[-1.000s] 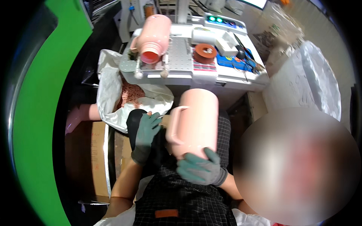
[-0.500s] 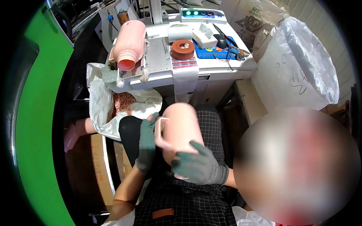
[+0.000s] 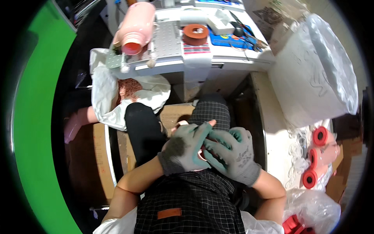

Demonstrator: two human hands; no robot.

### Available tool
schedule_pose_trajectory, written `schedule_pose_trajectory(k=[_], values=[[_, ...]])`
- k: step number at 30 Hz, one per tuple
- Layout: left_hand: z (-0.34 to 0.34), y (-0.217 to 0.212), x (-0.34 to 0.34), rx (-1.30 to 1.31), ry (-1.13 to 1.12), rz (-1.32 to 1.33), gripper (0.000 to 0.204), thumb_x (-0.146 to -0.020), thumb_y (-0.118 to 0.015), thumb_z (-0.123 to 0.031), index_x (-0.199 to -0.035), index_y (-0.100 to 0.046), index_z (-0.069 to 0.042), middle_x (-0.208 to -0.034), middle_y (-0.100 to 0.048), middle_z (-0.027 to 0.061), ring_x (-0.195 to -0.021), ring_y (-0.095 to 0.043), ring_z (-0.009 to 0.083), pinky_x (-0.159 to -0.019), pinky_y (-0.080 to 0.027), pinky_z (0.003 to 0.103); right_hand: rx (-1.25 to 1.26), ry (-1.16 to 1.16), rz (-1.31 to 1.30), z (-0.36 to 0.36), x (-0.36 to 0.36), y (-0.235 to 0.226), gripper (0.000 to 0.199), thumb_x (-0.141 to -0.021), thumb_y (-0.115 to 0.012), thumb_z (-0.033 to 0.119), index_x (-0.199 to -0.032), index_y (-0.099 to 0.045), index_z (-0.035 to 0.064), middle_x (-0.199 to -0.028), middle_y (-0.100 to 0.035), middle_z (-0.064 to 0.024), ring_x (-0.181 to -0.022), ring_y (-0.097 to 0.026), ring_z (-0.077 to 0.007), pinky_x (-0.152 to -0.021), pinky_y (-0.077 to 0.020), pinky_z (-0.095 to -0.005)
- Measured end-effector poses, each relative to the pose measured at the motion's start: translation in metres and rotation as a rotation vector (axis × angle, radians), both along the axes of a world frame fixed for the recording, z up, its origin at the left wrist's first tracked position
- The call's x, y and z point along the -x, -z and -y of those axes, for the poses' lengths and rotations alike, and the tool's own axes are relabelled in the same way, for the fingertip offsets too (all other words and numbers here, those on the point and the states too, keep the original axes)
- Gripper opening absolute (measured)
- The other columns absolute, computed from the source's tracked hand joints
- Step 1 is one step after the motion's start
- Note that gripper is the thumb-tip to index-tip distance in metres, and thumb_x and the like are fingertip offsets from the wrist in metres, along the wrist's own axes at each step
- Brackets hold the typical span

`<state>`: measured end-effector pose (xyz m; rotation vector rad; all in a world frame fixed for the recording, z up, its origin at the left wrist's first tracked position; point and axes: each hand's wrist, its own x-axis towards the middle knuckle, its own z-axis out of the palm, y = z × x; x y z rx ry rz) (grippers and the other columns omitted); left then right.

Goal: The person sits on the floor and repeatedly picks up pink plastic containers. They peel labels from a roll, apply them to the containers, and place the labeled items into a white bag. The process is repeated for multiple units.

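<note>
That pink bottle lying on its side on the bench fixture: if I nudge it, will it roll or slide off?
The pink bottle is round and lies on its side, so it would likely roll if pushed sideways. Its open red mouth points at the bench edge, so a push from behind might slide it off. It looks like hollow moulded plastic, probably light and fairly stiff. Whether the fixture clamps it cannot be told.

Bright overhead light, glare on white workbench [image 3: 171,35], dark shadows beneath, strong fisheye bending, black rim.

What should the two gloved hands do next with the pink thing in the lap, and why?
Probably lift it clear of the lap. The left hand and right hand cover the pink piece almost wholly, so only its edge shows between the gloves.
</note>
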<state>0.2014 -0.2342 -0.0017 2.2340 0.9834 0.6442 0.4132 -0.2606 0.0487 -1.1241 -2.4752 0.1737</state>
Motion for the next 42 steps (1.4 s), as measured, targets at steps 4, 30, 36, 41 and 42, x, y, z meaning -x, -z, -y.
schedule_pose_trajectory(k=[4,30,36,41,42], values=[[0.005,0.006,-0.012,-0.075,0.047,-0.142,0.109,-0.068,-0.088,-0.051,-0.156,-0.042,-0.006,-0.113,-0.067,0.0051,-0.104,-0.063,0.0264,-0.09,-0.05,0.044,0.383,-0.151,0.155,-0.01,-0.008,0.007,0.018,-0.092,-0.071,0.026,-0.103,-0.072,0.0117,-0.106,-0.071,-0.009,-0.092,-0.068,-0.0286,-0.081,-0.0562,-0.0393],[0.063,0.024,0.168,0.113,-0.774,0.985,0.1,-0.079,-0.081,-0.053,-0.152,-0.037,-0.002,-0.126,-0.059,0.0128,-0.114,-0.061,0.0243,-0.101,-0.051,0.04,0.119,-0.037,-0.661,-0.136,0.178,0.07,0.051,-0.098,-0.068,0.02,-0.142,-0.056,-0.0009,-0.135,-0.059,-0.0182,-0.122,-0.061,-0.0231,-0.103,-0.0511,-0.0387],[0.067,0.069,0.175,0.041,-0.84,1.385,0.079,-0.097,-0.053,-0.048,-0.16,-0.029,-0.006,-0.146,-0.05,0.0156,-0.139,-0.048,0.0299,-0.119,-0.038,0.047,1.044,0.109,-0.767,-0.063,0.078,0.128,0.044,-0.113,-0.041,0.028,-0.137,-0.057,-0.0048,-0.117,-0.07,-0.0131,-0.107,-0.065,-0.0164,-0.099,-0.0511,-0.0338],[0.075,0.072,0.176,0.201,-0.848,0.898,0.073,-0.095,-0.061,-0.026,-0.157,-0.034,0.001,-0.149,-0.049,0.0179,-0.138,-0.049,0.0284,-0.118,-0.037,0.043,1.489,0.063,-1.308,-0.026,0.078,0.106,0.056,-0.1,-0.069,0.027,-0.143,-0.052,-0.0056,-0.132,-0.065,-0.0126,-0.115,-0.066,-0.0199,-0.102,-0.0519,-0.0342],[0.077,0.066,0.179,0.237,-0.909,0.688,0.071,-0.094,-0.063,-0.02,-0.156,-0.036,0.002,-0.149,-0.049,0.0181,-0.138,-0.049,0.028,-0.118,-0.037,0.042,1.464,0.041,-1.262,-0.026,0.071,0.11,0.059,-0.098,-0.073,0.025,-0.143,-0.052,-0.0059,-0.132,-0.065,-0.013,-0.115,-0.065,-0.0198,-0.101,-0.0521,-0.0342]])
